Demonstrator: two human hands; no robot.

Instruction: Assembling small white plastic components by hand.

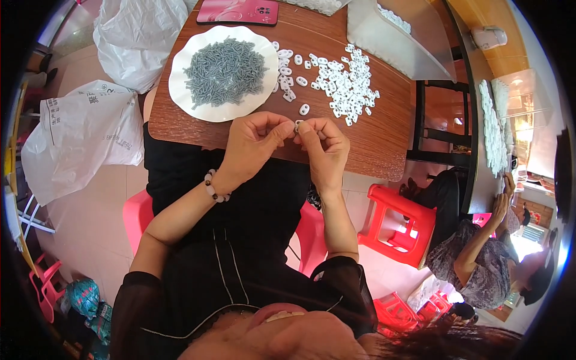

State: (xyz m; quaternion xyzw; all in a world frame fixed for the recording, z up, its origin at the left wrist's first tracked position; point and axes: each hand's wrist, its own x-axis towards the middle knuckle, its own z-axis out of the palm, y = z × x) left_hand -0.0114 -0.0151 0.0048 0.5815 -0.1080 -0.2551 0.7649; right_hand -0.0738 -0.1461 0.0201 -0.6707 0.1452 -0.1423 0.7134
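From where I stand, the person's left hand (253,146) and right hand (327,151) meet near the middle of the frame, just over the near edge of a wood-grained table (378,144). Thumbs and forefingers of both are pinched together on one small white piece (298,123), fingertips nearly touching; its finer detail is hidden by the fingers. A beaded bracelet (210,187) circles the left wrist.

Just above the right hand, a single white two-holed plastic piece (304,109) lies alone on the wood. More of its kind are strewn above it, thickening into a loose heap (345,84) right of top centre. Left of these, a white scalloped plate (176,75) carries a mound of thin grey plastic pegs (227,72), its lower rim close to the left hand. A pink phone (237,12) lies above the plate, at the top edge.

A printed white sack (84,141) slumps at the left of the frame, and a red plastic stool (375,219) stands at lower right. Beyond it, a co-worker (474,258) in a patterned top reaches toward another table, where whitish pieces (492,132) are piled.
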